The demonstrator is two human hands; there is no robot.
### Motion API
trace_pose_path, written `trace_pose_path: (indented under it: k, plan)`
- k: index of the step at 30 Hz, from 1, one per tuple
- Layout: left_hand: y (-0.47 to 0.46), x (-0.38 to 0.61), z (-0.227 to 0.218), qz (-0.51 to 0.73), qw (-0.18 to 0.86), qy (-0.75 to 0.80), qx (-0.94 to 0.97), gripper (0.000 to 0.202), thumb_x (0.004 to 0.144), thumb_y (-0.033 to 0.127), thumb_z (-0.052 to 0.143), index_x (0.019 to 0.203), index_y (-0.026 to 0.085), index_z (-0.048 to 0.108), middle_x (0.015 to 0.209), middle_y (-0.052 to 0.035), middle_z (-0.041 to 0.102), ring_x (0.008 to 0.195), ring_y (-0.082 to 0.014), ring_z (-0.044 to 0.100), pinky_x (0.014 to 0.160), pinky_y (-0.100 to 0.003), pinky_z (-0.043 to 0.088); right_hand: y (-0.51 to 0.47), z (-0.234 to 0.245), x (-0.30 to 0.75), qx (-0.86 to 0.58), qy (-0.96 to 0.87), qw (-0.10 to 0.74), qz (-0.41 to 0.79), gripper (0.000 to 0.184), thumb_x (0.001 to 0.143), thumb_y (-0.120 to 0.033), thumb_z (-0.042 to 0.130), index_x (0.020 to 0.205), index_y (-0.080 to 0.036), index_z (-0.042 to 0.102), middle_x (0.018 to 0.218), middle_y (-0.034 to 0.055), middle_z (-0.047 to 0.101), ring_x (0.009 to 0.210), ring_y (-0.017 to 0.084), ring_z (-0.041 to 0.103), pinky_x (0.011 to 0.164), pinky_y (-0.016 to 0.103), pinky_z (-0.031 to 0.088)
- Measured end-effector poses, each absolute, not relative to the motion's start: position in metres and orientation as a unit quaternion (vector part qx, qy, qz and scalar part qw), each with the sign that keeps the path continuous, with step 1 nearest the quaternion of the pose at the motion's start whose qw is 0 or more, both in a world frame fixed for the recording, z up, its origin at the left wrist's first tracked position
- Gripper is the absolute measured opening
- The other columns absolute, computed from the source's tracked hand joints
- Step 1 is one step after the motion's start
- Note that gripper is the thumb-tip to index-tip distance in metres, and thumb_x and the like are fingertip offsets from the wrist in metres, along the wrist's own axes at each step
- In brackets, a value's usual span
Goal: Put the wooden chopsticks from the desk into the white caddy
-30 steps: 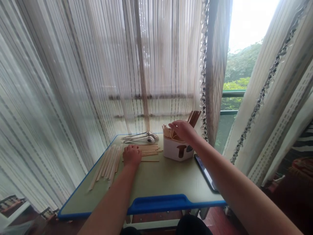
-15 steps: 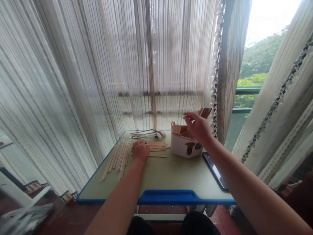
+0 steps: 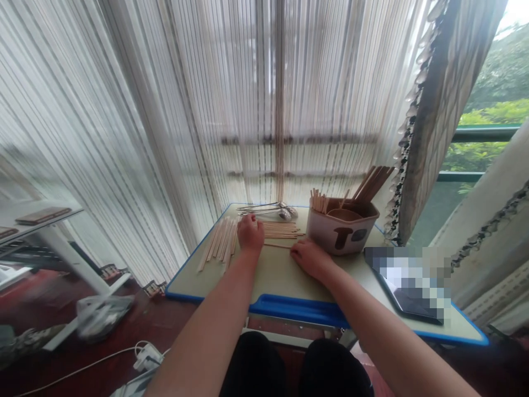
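The right hand [image 3: 312, 258] has come down from above the container [image 3: 320, 229] to the surface [image 3: 276, 275] at its near-left side, by the loose stick [image 3: 276, 246], apparently turning back to the row of sticks [image 3: 281, 230] left of the container. The curled left hand [image 3: 250, 234] stays there, apart; either grip is unclear.

The thin, straight, pale sticks [image 3: 283, 230] look like matt bare wood, the long-handled silver utensils [image 3: 285, 212] glossy metal. The white, brown-lined box [image 3: 322, 232] and blue-edged, pale green counter [image 3: 281, 275] look smooth; the striped sheer curtain [image 3: 185, 110] is thin cloth.
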State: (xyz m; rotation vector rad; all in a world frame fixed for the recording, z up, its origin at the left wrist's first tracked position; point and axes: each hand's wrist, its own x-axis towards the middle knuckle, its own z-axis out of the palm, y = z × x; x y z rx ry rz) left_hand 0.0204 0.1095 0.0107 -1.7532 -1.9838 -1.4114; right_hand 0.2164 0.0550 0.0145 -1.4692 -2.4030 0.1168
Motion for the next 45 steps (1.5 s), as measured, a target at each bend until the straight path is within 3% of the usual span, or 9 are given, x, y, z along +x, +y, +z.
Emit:
trace_pose_path:
  k: [6,13,17,22,28,39,45]
  plan:
    - [0.112,0.020,0.007,-0.493,0.071,-0.650,-0.575,0.020,0.082,0.025,0.045,0.097,0.016,0.054,0.093,-0.0069,0.061,0.091,-0.0203,0.054,0.086,-0.033,0.040,0.060,0.008,0.226,-0.540,-0.814,0.205,0.063,0.030,0.082,-0.026,0.053,0.110,-0.016,0.060,0.105,0.0096,0.060,0.101,0.020,0.051,0.087,0.027,0.037]
    - [0.116,0.019,0.003,-0.498,0.079,-0.647,-0.572,0.015,0.080,0.024,0.047,0.089,0.017,0.056,0.087,-0.0073,0.062,0.085,-0.0207,0.055,0.081,-0.033,0.041,0.064,0.005,0.220,-0.557,-0.803,0.198,0.070,0.019,0.086,-0.024,0.045,0.086,-0.016,0.063,0.095,0.0095,0.062,0.088,0.019,0.055,0.075,0.027,0.038]
    - [0.114,0.019,0.006,-0.487,0.083,-0.649,-0.578,0.014,0.081,0.023,0.045,0.083,0.017,0.057,0.085,-0.0072,0.063,0.084,-0.0193,0.055,0.080,-0.030,0.041,0.059,0.020,0.230,-0.549,-0.767,0.321,0.082,0.020,0.087,-0.026,0.042,0.087,-0.017,0.060,0.086,0.0072,0.065,0.077,0.017,0.057,0.069,0.026,0.039]
    - [0.110,0.024,0.006,-0.431,0.053,-0.642,-0.632,0.025,0.088,0.030,0.038,0.086,0.017,0.059,0.080,-0.0058,0.064,0.075,-0.0167,0.057,0.069,-0.026,0.039,0.054,0.038,0.243,-0.509,-0.702,0.496,0.033,0.021,0.084,-0.031,0.046,0.087,-0.017,0.061,0.082,0.0067,0.065,0.075,0.018,0.058,0.072,0.028,0.042]
    - [0.111,0.026,0.001,-0.339,0.058,-0.640,-0.688,0.036,0.090,0.035,0.033,0.083,0.018,0.063,0.080,-0.0068,0.066,0.074,-0.0167,0.058,0.065,-0.026,0.035,0.049,0.038,0.241,-0.476,-0.655,0.585,0.052,0.023,0.084,-0.037,0.050,0.087,-0.018,0.061,0.080,0.0061,0.065,0.072,0.018,0.059,0.070,0.030,0.045]
    - [0.108,0.027,0.003,-0.271,0.042,-0.633,-0.724,0.041,0.090,0.035,0.031,0.078,0.017,0.065,0.077,-0.0074,0.067,0.070,-0.0160,0.057,0.062,-0.026,0.032,0.047,0.035,0.231,-0.405,-0.595,0.659,0.218,0.021,0.083,-0.041,0.053,0.087,-0.020,0.054,0.068,-0.0013,0.056,0.057,0.011,0.053,0.054,0.024,0.043]
    - [0.109,0.028,0.002,-0.270,0.039,-0.616,-0.739,0.040,0.090,0.034,0.032,0.074,0.016,0.065,0.073,-0.0067,0.066,0.069,-0.0151,0.056,0.064,-0.026,0.031,0.048,0.036,0.225,-0.379,-0.622,0.615,0.304,0.028,0.081,-0.045,0.055,0.082,-0.018,0.061,0.069,0.0011,0.060,0.054,0.011,0.052,0.050,0.024,0.043]
